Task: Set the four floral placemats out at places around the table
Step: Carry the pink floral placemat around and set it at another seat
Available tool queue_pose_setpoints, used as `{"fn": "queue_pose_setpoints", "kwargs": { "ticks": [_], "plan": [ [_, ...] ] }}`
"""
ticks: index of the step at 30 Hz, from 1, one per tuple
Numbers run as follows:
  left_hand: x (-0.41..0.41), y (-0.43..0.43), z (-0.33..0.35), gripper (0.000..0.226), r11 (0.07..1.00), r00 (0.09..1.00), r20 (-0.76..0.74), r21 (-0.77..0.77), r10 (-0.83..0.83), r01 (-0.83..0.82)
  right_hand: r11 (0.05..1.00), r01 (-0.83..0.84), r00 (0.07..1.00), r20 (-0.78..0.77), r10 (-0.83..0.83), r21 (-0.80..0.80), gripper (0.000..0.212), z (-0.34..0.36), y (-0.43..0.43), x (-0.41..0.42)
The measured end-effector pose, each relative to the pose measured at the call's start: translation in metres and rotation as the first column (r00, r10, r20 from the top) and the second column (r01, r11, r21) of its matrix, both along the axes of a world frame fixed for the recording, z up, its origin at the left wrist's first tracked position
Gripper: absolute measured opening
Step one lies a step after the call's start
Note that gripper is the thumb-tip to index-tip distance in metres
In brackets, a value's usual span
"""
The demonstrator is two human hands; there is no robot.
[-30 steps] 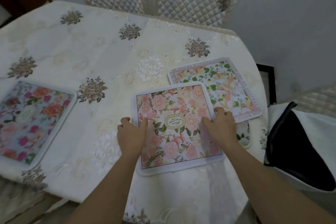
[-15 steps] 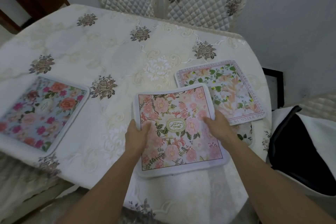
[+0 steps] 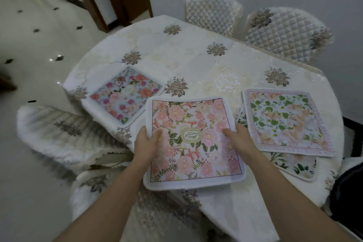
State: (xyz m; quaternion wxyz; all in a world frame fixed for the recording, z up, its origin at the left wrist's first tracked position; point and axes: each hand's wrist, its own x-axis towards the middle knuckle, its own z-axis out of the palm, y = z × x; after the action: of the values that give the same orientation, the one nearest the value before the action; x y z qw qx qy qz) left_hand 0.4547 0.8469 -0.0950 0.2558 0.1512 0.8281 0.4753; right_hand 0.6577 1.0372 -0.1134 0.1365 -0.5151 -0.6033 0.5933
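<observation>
Four floral placemats show on a round counter [image 3: 157, 49] draped in a cream cloth with embroidered brown rosettes. Beyond the hands, on the far side, stand two quilted chairs [image 3: 288, 33]; another chair [image 3: 64, 133] with a pale fluffy cover sits to the left of the hands, tucked against the counter's edge.

Both hands grip the pink mat [image 3: 194, 141], printed with pale pink blooms and a small oval label at its middle. It is held by its two side edges, its near part hanging past the counter's rim. The left hand [image 3: 146, 143] is closed on the left border, thumb on top; the right hand [image 3: 240, 139] is closed on the right border, thumb lying across the print.

Just right of the right hand lies the green mat [image 3: 284, 122], with green leaves and a pink lettered border, flat on the cloth. Under it, nearer the wearer, a white mat [image 3: 294, 165] with dark leaves peeks out, mostly covered. Up and to the left of the left hand, a blue mat [image 3: 125, 94] with red and pink roses lies flat near the counter's left edge, apart from the pink one.

A dark bag [image 3: 347, 186] shows at the far right edge.
</observation>
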Motion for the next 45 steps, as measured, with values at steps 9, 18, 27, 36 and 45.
{"fn": "queue_pose_setpoints", "kwargs": {
  "ticks": [9,18,27,36,45],
  "plan": [
    [-0.071,-0.139,0.038,0.02,0.96,0.966,0.092,0.122,0.241,-0.251,0.965,-0.236,0.972,0.021,0.235,0.113,0.012,0.045,-0.102,-0.1],
    [-0.158,-0.321,0.042,0.023,0.929,0.937,0.112,0.139,0.329,-0.343,0.894,-0.381,0.925,0.078,0.373,0.235,0.014,0.076,-0.26,-0.216],
    [-0.233,-0.473,0.049,0.013,0.863,0.878,0.016,0.176,0.478,-0.473,0.802,-0.508,0.841,-0.02,0.541,0.313,0.025,0.095,-0.401,-0.327],
    [-0.311,-0.54,0.042,0.009,0.786,0.805,0.032,0.197,0.592,-0.586,0.768,-0.575,0.799,-0.008,0.601,0.281,0.017,0.078,-0.453,-0.442],
    [-0.464,-0.524,0.022,0.006,0.772,0.784,0.004,0.175,0.62,-0.611,0.77,-0.595,0.788,-0.023,0.616,0.231,0.025,0.047,-0.437,-0.601]
  ]
}}
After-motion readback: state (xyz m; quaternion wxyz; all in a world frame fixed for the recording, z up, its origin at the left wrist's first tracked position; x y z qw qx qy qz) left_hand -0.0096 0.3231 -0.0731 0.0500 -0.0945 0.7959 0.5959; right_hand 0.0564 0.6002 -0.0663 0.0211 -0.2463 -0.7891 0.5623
